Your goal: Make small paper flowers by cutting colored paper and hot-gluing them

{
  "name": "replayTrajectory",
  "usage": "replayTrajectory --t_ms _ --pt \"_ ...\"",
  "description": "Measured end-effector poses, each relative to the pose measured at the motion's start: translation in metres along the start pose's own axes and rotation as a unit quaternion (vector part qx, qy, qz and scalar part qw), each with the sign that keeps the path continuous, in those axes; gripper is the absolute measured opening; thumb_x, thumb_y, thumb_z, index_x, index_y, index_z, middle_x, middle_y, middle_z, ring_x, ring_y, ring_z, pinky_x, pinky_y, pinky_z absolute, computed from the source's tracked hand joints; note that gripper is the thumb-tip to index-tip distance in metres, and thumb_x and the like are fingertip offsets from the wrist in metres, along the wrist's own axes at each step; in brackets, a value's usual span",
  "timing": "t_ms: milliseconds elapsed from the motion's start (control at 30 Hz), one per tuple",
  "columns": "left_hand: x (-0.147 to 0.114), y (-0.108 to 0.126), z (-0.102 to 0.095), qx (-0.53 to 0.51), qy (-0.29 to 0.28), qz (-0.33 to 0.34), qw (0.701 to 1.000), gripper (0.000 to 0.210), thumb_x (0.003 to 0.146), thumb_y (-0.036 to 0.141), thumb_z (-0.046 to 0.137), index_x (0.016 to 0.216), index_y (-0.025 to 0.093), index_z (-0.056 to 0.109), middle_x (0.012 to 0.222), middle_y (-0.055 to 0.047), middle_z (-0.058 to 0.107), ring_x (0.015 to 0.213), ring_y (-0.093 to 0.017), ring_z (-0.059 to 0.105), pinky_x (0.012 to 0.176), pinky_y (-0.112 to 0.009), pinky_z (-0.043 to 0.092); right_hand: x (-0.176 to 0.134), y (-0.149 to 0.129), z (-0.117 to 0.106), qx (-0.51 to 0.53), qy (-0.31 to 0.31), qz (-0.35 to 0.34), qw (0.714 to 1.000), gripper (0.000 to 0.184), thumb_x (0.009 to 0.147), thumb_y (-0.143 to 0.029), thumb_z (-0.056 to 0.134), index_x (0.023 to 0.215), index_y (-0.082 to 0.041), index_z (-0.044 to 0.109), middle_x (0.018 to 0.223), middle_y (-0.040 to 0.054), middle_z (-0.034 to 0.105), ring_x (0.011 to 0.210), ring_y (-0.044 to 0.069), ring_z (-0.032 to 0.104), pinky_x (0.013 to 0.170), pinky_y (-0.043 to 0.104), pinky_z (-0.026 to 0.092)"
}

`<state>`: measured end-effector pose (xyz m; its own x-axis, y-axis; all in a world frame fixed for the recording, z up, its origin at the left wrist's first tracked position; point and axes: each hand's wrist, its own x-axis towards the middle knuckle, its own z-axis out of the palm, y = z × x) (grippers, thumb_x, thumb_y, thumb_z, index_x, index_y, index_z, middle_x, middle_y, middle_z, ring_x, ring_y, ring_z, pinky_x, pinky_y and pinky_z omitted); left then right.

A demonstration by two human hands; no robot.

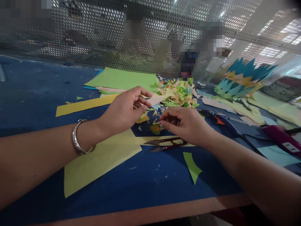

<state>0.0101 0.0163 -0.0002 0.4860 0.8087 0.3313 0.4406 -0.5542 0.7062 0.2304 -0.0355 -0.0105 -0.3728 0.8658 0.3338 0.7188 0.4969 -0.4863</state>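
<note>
Blue covering spreads over the desk [35, 94], the largest surface in view, edged nearest the camera by a reddish-brown border. Positions below are given relative to the thread snips [164, 143], which lie flat on the desk near its middle.

Large yellow sheet [98, 163]: directly left of the snips, running under the left forearm; a narrow yellow band of paper passes beneath the snips themselves. Stack of green sheets [124, 80]: well beyond the snips, to the left. Blue-and-yellow pointed paper construction [242, 78]: far beyond and to the right. Pile of folded paper pieces and offcuts [178, 94]: just beyond the snips. Yellow strip [82, 106]: left and beyond.

Left hand [124, 111]: beyond and left of the snips, grip partly closed, thumb and fingertips pinching a pale paper piece [156, 99] at the edge of the pile. A silver bangle [78, 141] circles the left wrist.

Right hand [185, 124]: immediately beyond the snips, palm down, grip curled with fingertips drawn together over small scraps; whether they hold one cannot be told. The heel of this hand overlaps the snips' handle end.

Green offcut [191, 166]: nearer the camera than the snips, slightly right.
</note>
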Motion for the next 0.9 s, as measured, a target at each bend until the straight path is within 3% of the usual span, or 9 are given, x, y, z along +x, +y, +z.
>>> replayTrajectory --t_ms 133,300,433,600,767,900 --pt "0.001 -0.002 0.004 0.000 0.014 0.018 1.000 0.024 0.088 0.027 0.062 0.111 0.018 0.064 0.099 -0.007 0.074 0.088 -0.018 0.069 0.077 -0.029 0.052 0.000 -0.001 0.000 -0.010 -0.019 0.003 1.000 0.009 0.086 -0.021 0.065 0.086 -0.016 0.071 0.072 -0.0002 0.064 0.056 0.009 0.052 0.054 0.023 0.038" --pt "0.000 0.001 0.005 0.027 -0.004 0.009 1.000 0.014 0.088 0.026 0.061 0.097 0.018 0.068 0.087 -0.004 0.074 0.073 -0.016 0.068 0.065 -0.027 0.051 -0.001 -0.004 -0.001 -0.021 -0.026 -0.005 0.999 0.011 0.089 -0.021 0.062 0.085 -0.015 0.071 0.072 -0.0006 0.063 0.058 0.008 0.051 0.057 0.023 0.037" --pt "-0.001 0.004 0.003 0.028 -0.009 -0.002 1.000 0.014 0.087 0.025 0.059 0.095 0.019 0.068 0.082 -0.002 0.073 0.065 -0.013 0.066 0.061 -0.026 0.050 -0.002 -0.007 -0.002 -0.010 -0.026 -0.012 1.000 0.017 0.092 -0.027 0.061 0.084 -0.016 0.071 0.070 -0.0013 0.062 0.057 0.008 0.048 0.058 0.023 0.037" --pt "-0.002 0.006 0.002 0.023 -0.015 -0.006 1.000 0.013 0.088 0.026 0.059 0.095 0.019 0.068 0.077 -0.002 0.072 0.062 -0.013 0.066 0.060 -0.026 0.049 -0.003 -0.008 -0.001 -0.015 -0.041 -0.016 0.999 0.009 0.087 -0.021 0.065 0.082 -0.016 0.070 0.070 -0.0018 0.062 0.058 0.008 0.052 0.057 0.023 0.038" --pt "-0.005 0.011 0.003 -0.023 -0.035 -0.040 0.998 0.018 0.088 0.034 0.063 0.096 0.019 0.067 0.080 -0.003 0.072 0.064 -0.015 0.067 0.058 -0.026 0.049 -0.004 -0.011 -0.001 0.015 0.067 -0.026 0.997 0.013 0.090 -0.019 0.063 0.079 -0.016 0.069 0.069 -0.0012 0.060 0.058 0.008 0.051 0.055 0.022 0.040" --pt "-0.010 0.016 0.009 -0.207 -0.065 -0.127 0.968 0.028 0.086 0.040 0.070 0.103 0.019 0.063 0.092 -0.006 0.073 0.079 -0.018 0.071 0.065 -0.027 0.054 -0.007 -0.012 -0.002 0.012 0.162 -0.040 0.986 0.009 0.089 -0.020 0.066 0.080 -0.018 0.067 0.072 -0.0006 0.061 0.061 0.010 0.052 0.056 0.024 0.041"
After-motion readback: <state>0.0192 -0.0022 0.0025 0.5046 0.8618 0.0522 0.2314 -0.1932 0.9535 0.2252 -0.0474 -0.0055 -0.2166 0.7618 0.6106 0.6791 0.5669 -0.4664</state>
